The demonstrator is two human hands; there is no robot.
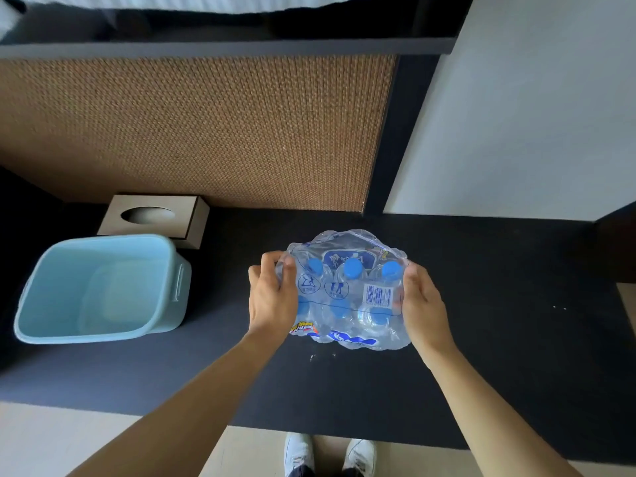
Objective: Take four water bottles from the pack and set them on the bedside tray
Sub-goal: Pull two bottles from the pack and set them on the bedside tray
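Note:
A shrink-wrapped pack of water bottles (347, 290) stands on the dark counter (481, 321), its blue caps showing through clear film with a barcode label. My left hand (272, 297) grips the pack's left side, fingers curled into the film. My right hand (421, 304) presses flat against its right side. A light blue plastic tub (51, 325), empty inside, sits on the counter to the left of the pack.
A brown tissue box (192, 215) stands behind the tub against a woven rattan panel (206, 132). A white wall (533, 115) rises at the right. The counter's front edge runs above my white shoes (330, 452) on a pale floor.

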